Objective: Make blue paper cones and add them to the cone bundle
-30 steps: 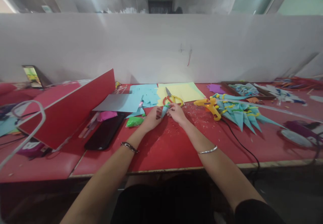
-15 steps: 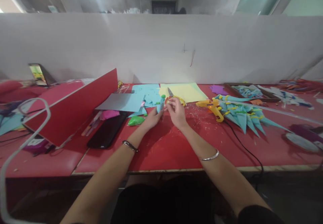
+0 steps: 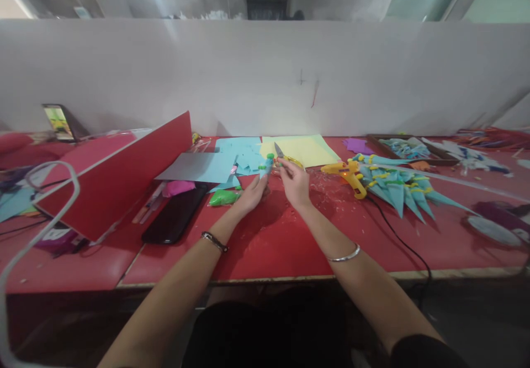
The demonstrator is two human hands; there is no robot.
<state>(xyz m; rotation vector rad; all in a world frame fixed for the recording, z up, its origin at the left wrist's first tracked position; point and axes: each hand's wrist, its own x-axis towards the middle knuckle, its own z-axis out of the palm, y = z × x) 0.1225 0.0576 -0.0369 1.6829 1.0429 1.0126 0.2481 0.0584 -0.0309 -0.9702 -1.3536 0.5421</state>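
My left hand (image 3: 253,194) is closed round a small light blue paper piece (image 3: 264,169) with green, clay-like lumps on its top and side. Just to the right, my right hand (image 3: 295,180) is in a pinch, its fingertips near the blue piece. A tiny green and reddish bit shows at those fingertips, too small to name. Behind my right hand lie scissors (image 3: 292,161) with yellow handles, partly hidden by the fingers. A bag of green clay-like stuff (image 3: 224,197) rests left of my left wrist.
A yellow glue gun (image 3: 350,175) with a black cord lies right, beside a cluster of blue paper cones (image 3: 399,188). Left are a black phone (image 3: 176,213) and a leaning red board (image 3: 120,174). Yellow paper (image 3: 310,150) and blue scraps (image 3: 244,155) lie behind.
My right hand has drawn slightly away to the right from the blue paper piece. The left hand keeps its hold, and the view has shifted a little.
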